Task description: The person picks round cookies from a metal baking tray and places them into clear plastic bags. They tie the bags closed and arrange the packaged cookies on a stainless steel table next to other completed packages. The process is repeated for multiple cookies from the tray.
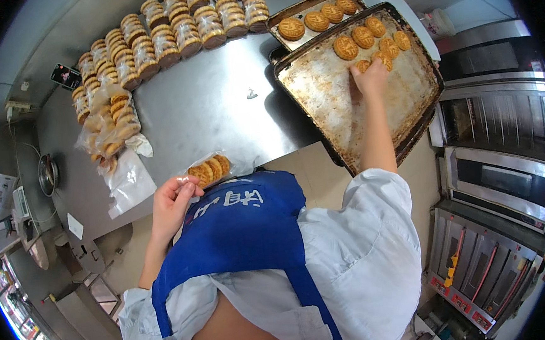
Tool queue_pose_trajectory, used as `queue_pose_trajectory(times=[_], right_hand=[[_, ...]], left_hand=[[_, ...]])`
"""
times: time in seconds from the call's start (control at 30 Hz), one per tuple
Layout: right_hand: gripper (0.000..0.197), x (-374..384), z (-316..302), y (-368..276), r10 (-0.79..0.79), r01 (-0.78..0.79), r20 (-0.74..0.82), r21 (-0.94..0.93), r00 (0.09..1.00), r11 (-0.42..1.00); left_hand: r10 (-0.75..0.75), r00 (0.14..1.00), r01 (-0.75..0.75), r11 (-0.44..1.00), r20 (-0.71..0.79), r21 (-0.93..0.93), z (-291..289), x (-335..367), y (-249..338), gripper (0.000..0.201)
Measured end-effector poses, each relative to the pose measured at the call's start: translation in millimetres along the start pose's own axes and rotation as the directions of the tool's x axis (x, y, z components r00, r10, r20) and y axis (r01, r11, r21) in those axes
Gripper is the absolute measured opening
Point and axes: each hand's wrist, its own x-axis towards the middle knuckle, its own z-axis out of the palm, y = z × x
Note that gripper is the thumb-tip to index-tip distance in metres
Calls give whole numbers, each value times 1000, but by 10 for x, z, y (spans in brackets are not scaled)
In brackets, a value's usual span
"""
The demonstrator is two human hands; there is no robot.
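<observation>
Near the front edge of the metal table, my left hand (178, 192) pinches the edge of a clear plastic bag (241, 162). Several golden round pastries (212, 168) stand in a row inside it. My right arm reaches over a worn baking tray (324, 97) at the right. There my right hand (372, 78) closes round patterned pastries at the tray's far side; how many it grips is partly hidden by the fingers. Beside it lie more loose pastries (363, 36), stamped on top and golden brown.
Bagged stacks of pastries (186, 34) line the table's far side. Unsealed-looking bags (108, 121) and flat plastic bags (128, 183) lie at the left, near a phone (65, 76). A second tray (292, 42) sits behind the first. Ovens (496, 116) stand at the right.
</observation>
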Motion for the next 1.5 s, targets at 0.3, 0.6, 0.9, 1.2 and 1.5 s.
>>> queue_pose_trajectory(times=[0.3, 0.6, 0.9, 1.2, 1.5], right_hand=[[84, 150, -241, -321, -89, 141, -209, 250, 974, 958], [79, 690, 161, -163, -147, 31, 182, 523, 972, 852], [81, -289, -152, -593, -271, 351, -268, 324, 925, 878], [59, -1097, -735, -921, -238, 183, -83, 882, 968, 434], [42, -3088, -349, -2360, -692, -575, 718, 595, 68, 561]], left_hand=[[-19, 999, 22, 998, -49, 57, 149, 0, 72, 23], [29, 985, -34, 999, -168, -27, 15, -56, 62, 21], [-21, 994, 13, 997, -103, -76, -10, -211, 85, 20], [21, 999, -27, 978, -33, -205, -153, -121, -38, 22], [75, 990, -38, 959, 122, -280, -337, -127, -142, 24]])
